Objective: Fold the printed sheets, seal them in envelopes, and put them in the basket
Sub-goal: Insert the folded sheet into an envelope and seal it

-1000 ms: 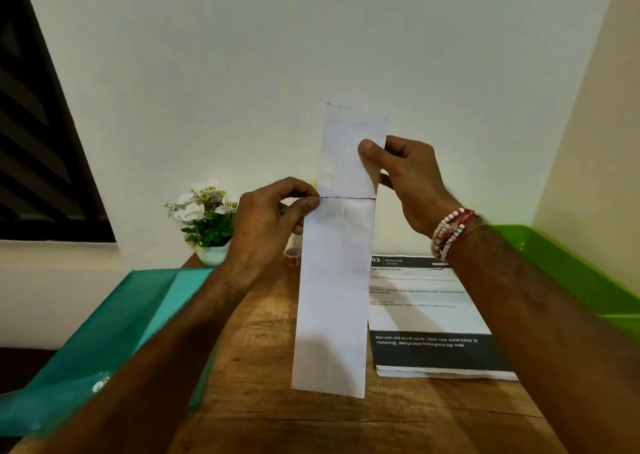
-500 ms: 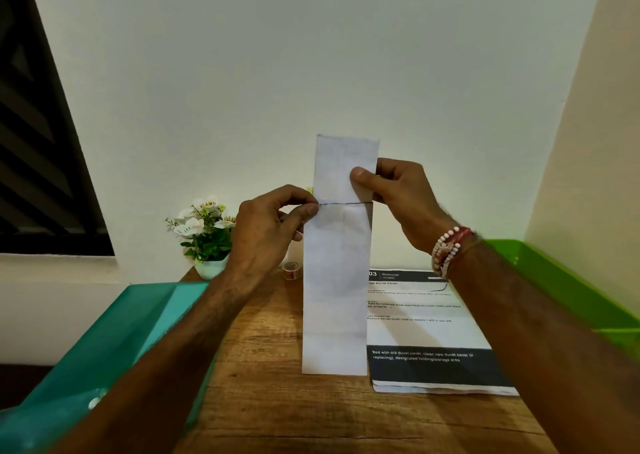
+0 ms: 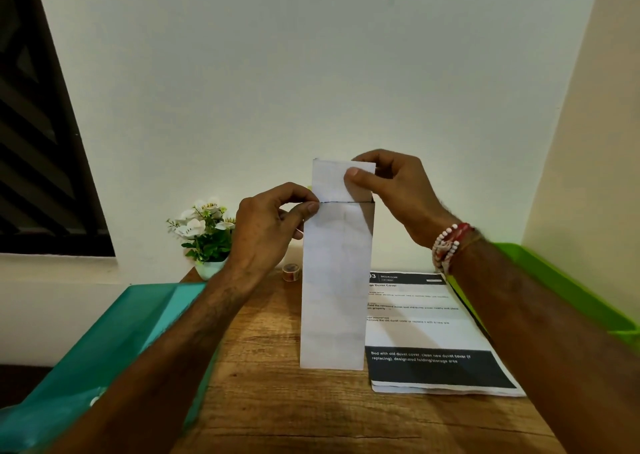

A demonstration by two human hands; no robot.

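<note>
The left grip [image 3: 272, 230] is pinching the upright envelope [image 3: 334, 298] just beside the printed stack [image 3: 426, 332]; the right grip [image 3: 398, 194] is pinching the folded sheet [image 3: 329, 180] sticking out of its top

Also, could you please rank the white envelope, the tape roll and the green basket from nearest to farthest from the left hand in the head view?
1. white envelope: pinched by the left hand.
2. tape roll: on the table, just below it.
3. green basket: far right side.
</note>
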